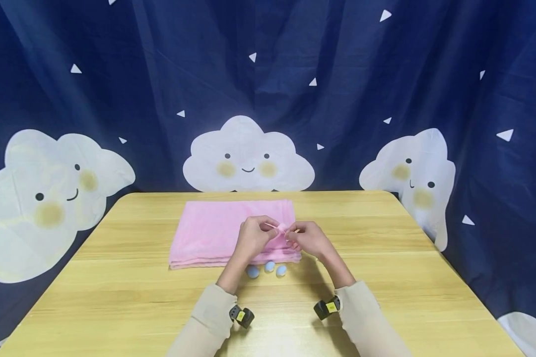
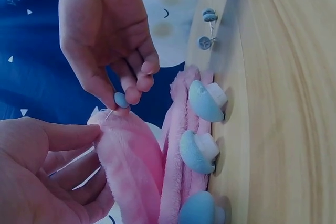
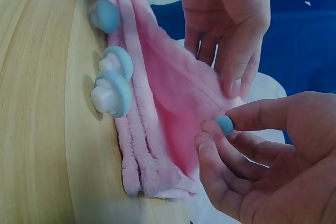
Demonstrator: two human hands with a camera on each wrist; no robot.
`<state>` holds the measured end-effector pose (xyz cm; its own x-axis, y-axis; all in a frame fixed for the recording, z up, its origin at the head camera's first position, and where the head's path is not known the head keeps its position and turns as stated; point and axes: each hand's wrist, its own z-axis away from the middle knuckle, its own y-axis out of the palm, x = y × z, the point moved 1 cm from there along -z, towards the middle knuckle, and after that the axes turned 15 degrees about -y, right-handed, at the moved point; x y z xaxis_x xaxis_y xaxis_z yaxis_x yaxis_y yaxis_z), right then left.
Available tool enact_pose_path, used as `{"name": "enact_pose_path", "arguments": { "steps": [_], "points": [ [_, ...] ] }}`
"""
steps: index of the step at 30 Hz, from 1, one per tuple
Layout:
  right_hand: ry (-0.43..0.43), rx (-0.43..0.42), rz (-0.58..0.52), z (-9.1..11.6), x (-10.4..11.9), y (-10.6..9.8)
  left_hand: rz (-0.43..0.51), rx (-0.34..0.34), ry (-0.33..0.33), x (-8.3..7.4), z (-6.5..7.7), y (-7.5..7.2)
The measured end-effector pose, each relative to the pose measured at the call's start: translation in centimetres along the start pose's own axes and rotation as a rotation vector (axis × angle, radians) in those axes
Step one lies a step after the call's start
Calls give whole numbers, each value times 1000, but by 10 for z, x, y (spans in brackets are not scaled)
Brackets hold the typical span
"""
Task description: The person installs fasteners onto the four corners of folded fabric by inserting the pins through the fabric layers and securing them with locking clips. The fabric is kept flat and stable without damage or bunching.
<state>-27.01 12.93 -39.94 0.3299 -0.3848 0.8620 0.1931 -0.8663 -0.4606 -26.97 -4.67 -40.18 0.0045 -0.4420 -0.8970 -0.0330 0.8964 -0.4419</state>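
here, over a wooden table (image 1: 116,297) before a navy curtain (image 1: 205,44), left grip (image 1: 255,239) pinches pink cloth (image 1: 210,225), right grip (image 1: 310,239) a blue cap (image 3: 225,125).

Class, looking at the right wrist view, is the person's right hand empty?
No: the right hand pinches a small blue knob close to the pink cloth.

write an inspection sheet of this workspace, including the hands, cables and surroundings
Surface: rectangular, pale wood-grain table.
Job's things: folded pink plush cloth; pale-blue, white-stemmed mushroom-shaped pieces along its near edge; small blue-grey round pieces farther along the table.
Clutter: nothing seen.
Hands: left hand pinches a raised part of the cloth; right hand pinches a small, round blue piece close to it.
Cables: nothing seen.
Surroundings: dark-blue fabric curtain printed with smiling white clouds and white triangles.
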Motion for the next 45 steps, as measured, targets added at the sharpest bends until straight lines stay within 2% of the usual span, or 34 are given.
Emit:
{"name": "enact_pose_path", "arguments": {
  "steps": [11, 17, 25, 35, 45],
  "points": [
    [31, 39, -173, 2, -3, 2, -42, -19, 47, -2, 4, -1],
    [84, 84, -267, 1, -3, 2, -86, -47, 67, -3, 5, 0],
    [112, 67, -268, 0, -3, 3, -115, -56, 76, -5, 5, 0],
    [86, 95, -279, 0, -2, 2, -109, -56, 72, -7, 7, 0],
    [93, -29, -261, -2, -6, 6, -77, -27, 23, -7, 7, 2]
  ]
}}
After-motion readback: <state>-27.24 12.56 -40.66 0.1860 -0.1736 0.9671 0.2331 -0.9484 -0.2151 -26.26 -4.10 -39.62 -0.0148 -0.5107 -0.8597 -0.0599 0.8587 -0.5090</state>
